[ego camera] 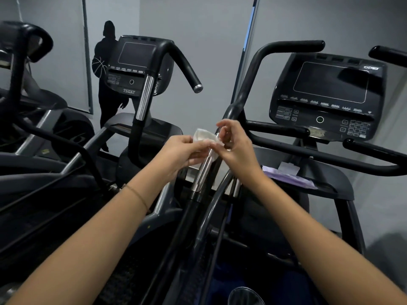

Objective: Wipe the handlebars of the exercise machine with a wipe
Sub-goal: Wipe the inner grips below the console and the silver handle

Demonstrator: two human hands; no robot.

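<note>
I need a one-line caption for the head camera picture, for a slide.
The left hand and right hand hold a white wipe at the chrome section of an exercise machine handlebar.

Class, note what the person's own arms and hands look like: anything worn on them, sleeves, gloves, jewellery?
No sleeves show: both forearms are bare to the frame's edge. The left hand and right hand wear no gloves. A thin bracelet circles the left wrist; the right wrist carries nothing.
</note>
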